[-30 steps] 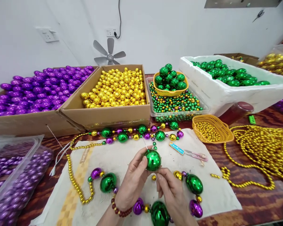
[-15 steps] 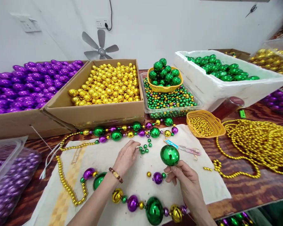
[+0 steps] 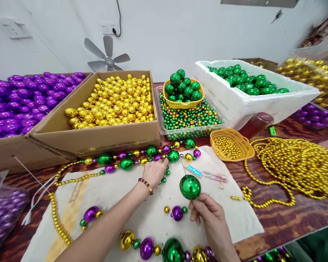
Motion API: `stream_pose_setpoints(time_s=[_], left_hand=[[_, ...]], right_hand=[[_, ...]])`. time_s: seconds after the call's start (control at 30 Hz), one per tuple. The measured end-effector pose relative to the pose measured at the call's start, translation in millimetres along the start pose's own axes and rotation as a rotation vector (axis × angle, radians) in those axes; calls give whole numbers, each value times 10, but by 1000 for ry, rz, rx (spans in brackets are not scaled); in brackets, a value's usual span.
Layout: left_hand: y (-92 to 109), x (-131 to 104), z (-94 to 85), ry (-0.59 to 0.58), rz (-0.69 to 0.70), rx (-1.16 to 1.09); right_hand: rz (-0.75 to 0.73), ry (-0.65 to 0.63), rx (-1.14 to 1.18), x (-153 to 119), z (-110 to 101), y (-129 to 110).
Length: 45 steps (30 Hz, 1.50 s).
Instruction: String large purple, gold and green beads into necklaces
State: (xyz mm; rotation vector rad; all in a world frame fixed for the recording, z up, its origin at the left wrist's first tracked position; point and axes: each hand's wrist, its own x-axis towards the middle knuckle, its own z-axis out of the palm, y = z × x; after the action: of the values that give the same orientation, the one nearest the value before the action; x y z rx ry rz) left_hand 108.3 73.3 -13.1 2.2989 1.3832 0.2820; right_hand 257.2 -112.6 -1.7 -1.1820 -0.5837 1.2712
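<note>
My left hand [image 3: 154, 173] is over the cloth with its fingers curled, close to a few small green beads [image 3: 167, 172] and the far bead strand [image 3: 127, 163]. Its fingertips are partly hidden, so what they pinch, if anything, does not show. My right hand [image 3: 209, 214] pinches at the lower edge of a large green bead [image 3: 190, 187], held above the cloth. A thin needle-like line rises from the bead's top. Left of my right fingers lie a purple bead [image 3: 177, 213] and a small gold bead [image 3: 166, 209]. A near strand with a large green bead [image 3: 172, 251] runs along the bottom.
Boxes of purple beads [image 3: 27, 98] and gold beads [image 3: 117, 102] line the back, beside a clear tray [image 3: 191, 131] and a white foam box [image 3: 229, 105]. Right are an orange basket [image 3: 247, 153], pink-handled snips [image 3: 215, 177] and piled gold bead strings [image 3: 297, 167].
My left hand has moved away from me, towards the far strand, its fingers now curled over the small green beads. My right hand keeps the large green bead, slightly lower. The view has shifted.
</note>
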Motion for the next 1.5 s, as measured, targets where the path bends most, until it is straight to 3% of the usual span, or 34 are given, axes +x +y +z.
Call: stream_pose_setpoints(time_s=[0.17,0.3,0.37,0.5,0.63,1.0,1.2,1.33,1.5], left_hand=[[3,43,-15,8,-27,-72],[26,-42,-174,40,-45,-195],[35,-153,-276,40,-98,-479],[68,-416,-443,12,-232,-1437],[112,-567,-524,-17,-254,-1785],[185,-609,-499,27,-259,-1789],[252,-605,-492,105,-234,-1633],[347,-640,-389,94,-246,-1536],[426,-673,-192,117,-238,-1301]], right_hand=[[3,16,13,47,44,64],[-11,8,-41,91,72,86],[-14,-23,-98,96,77,88],[-5,-103,-200,71,85,68],[-14,-173,-241,39,93,17],[-39,-183,-396,20,-3,-43],[-24,-166,-438,38,-60,-34],[21,-168,-499,113,-40,-2],[46,-237,-818,272,-79,-33]])
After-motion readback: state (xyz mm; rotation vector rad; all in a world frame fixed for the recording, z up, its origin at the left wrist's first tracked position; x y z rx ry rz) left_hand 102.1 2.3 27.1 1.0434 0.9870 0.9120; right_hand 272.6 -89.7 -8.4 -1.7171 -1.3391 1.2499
